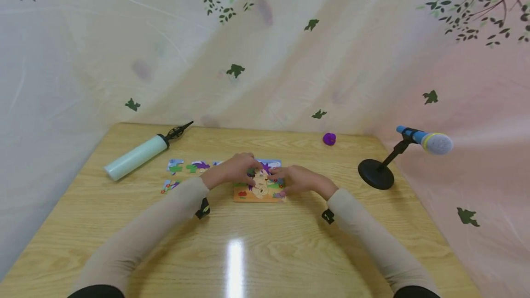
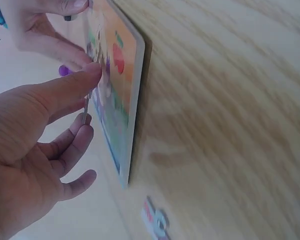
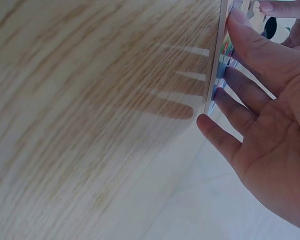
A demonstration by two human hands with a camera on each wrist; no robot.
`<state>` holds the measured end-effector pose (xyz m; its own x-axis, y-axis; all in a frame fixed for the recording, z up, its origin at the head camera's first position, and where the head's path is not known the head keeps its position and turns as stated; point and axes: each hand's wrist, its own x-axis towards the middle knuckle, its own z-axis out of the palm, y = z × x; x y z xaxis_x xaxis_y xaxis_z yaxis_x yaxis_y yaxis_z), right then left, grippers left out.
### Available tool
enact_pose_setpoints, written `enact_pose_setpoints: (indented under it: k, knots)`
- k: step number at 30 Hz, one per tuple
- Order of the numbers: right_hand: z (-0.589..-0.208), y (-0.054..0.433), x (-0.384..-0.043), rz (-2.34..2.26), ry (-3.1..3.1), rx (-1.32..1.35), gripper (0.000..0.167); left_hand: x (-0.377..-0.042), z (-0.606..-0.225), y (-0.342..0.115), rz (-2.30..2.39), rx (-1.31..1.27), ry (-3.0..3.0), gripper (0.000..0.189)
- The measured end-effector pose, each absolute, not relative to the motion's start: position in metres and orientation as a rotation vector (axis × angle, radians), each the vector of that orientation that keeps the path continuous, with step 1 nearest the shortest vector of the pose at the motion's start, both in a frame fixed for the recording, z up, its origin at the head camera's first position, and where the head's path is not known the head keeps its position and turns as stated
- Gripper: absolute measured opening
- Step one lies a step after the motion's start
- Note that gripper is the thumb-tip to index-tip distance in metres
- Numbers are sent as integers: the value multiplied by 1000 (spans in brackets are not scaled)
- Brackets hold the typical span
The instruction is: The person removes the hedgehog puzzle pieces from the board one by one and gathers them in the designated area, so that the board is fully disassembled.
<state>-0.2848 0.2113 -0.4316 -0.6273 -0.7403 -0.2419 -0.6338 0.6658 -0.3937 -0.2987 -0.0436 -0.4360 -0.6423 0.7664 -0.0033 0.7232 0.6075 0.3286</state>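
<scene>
Head: puzzle board (image 1: 260, 192) between hands (image 1: 236, 169) (image 1: 301, 179)

The count stands at two hands, a left hand (image 1: 232, 170) and a right hand (image 1: 303, 180); two sleeves (image 1: 142, 233); two black wrist devices (image 1: 203, 209); one puzzle board (image 1: 258, 196); one thin piece (image 2: 86, 109), held; at least three loose pieces (image 1: 175, 166); one table (image 1: 273, 252); one pump (image 1: 136, 157); one microphone (image 1: 434, 143); one stand (image 1: 375, 174); one purple object (image 1: 329, 139); eight separate leaves (image 1: 235, 71) and two branch prints (image 1: 504, 0) on the backdrop (image 1: 281, 63).

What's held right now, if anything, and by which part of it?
A thin puzzle piece, pinched near its edge by the left hand. The right hand is at the puzzle board; whether it grips anything cannot be told.
</scene>
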Motion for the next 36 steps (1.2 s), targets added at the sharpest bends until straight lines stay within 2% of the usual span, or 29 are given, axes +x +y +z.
enact_pose_setpoints:
  k: [7,17,27,36]
  knots:
    - [-431,209,-285,-357,2511,-1059,61,-295,-427,-71,563,1155,2715,55]
    - [-430,210,-282,-378,2497,-1019,61,-277,-420,-131,702,1074,2718,53]
    - [-431,211,-281,-393,2494,-984,63,-261,-428,-180,714,948,2726,56]
    - [-431,208,-279,-380,2504,-1003,62,-257,-435,-206,722,900,2724,51]
